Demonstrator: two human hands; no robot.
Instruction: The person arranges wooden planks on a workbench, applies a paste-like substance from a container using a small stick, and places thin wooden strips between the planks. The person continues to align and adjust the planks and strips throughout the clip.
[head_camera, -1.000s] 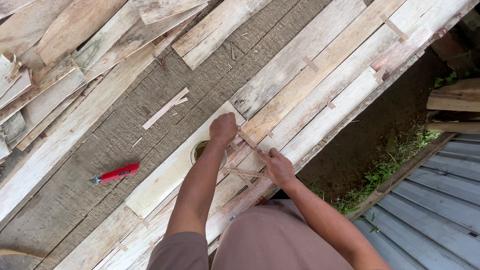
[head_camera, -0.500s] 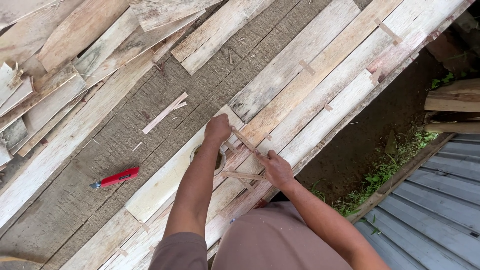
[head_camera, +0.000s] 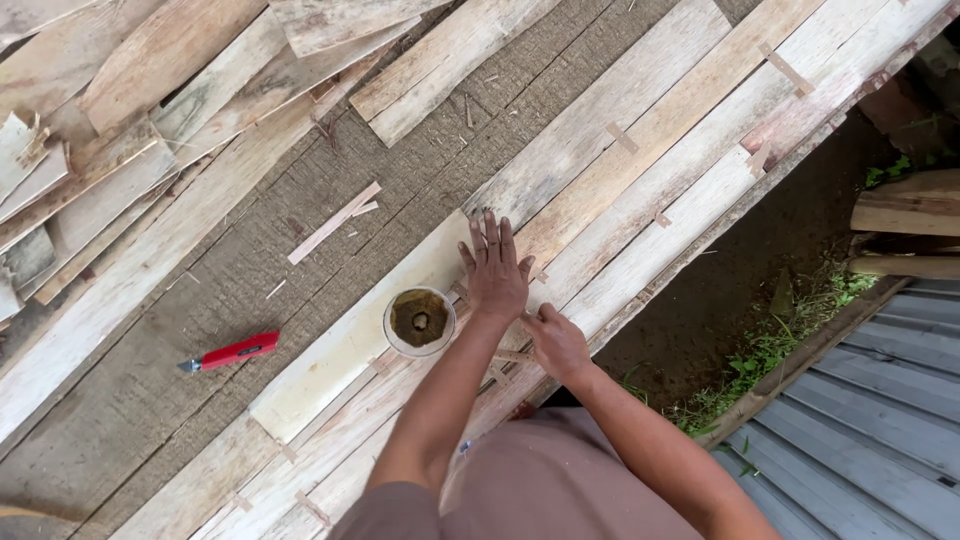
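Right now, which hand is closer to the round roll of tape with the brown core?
The left hand. It lies flat on the pale plank just right of the tape roll. The right hand rests farther right, on the thin strips.

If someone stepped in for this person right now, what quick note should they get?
Left hand: flat, fingers spread, pressing on the long pale wood sheets, holding nothing.
Right hand: resting on the sheets' near edge by small tape strips; whether it pinches anything cannot be told.
A white tape roll lies just left of the left hand; a red utility knife lies further left on the rough surface.
Several tape strips already bridge the sheets' seams.
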